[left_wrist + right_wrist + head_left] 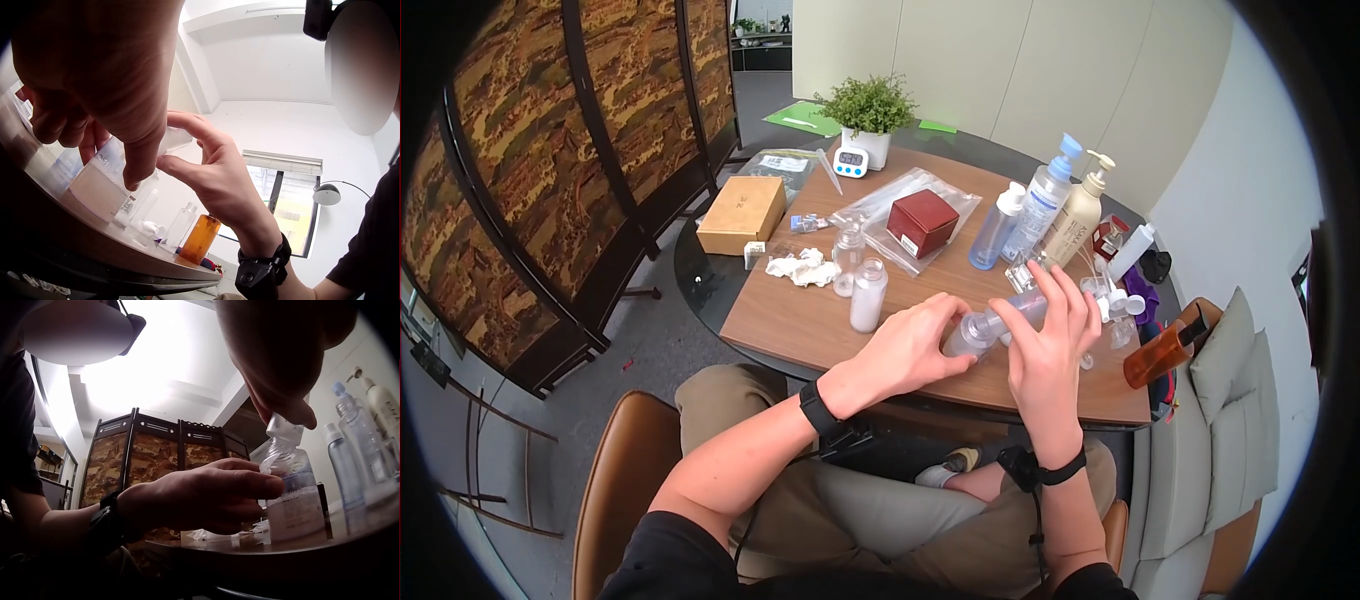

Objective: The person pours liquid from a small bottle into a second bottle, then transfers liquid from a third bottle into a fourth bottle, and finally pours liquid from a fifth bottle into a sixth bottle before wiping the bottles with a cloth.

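Brown wood tabletop point(785, 315) spreads before me, and near its front edge stands the labelled clear bottle point(297, 509). My left hand point(900, 345) holds it, thumb and fingers partly round its body; my right hand point(1048, 360) pinches a second clear bottle point(1027, 303), tipped neck-down at the first one's mouth. I'd judge it best to line both necks up, brace the lower and tilt the upper gently, lest it dribble. My forearms angle inward, the right hand higher, its outer fingers raised.
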A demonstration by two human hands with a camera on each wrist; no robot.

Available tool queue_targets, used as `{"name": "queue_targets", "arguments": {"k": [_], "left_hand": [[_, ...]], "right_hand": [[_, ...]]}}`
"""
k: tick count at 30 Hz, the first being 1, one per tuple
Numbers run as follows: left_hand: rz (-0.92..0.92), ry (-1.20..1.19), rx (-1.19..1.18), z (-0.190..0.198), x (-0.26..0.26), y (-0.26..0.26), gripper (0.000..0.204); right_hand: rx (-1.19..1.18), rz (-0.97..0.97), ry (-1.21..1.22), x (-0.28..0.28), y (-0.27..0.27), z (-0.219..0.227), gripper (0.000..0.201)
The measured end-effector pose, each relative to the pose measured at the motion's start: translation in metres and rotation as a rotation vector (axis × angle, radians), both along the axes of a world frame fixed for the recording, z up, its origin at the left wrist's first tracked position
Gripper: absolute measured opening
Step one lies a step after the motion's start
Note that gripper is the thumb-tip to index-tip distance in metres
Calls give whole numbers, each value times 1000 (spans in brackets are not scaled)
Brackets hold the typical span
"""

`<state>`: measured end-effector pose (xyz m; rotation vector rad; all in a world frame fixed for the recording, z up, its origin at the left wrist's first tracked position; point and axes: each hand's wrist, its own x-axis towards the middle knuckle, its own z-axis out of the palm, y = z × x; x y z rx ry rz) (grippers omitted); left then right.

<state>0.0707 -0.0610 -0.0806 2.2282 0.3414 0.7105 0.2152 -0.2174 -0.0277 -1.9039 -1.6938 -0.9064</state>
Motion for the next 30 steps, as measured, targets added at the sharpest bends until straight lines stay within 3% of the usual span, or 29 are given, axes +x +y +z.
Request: {"name": "queue_targets", "arguments": {"k": [18,20,25,27,30], "left_hand": [[-11,-24,-2,0,1,0,55],[-23,-36,1,1,0,0,55],[-16,-56,26,-3,1,1,55],[-13,-19,10,2,0,0,56],[-1,26,-12,6,-1,-2,58]], "right_hand": [[60,5,145,11,-6,9,47],[99,61,338,15,-9,13,49],[234,64,451,36,-12,19,45],[351,76,606,48,-14,20,42],[389,-3,630,64,-15,16,40]]}}
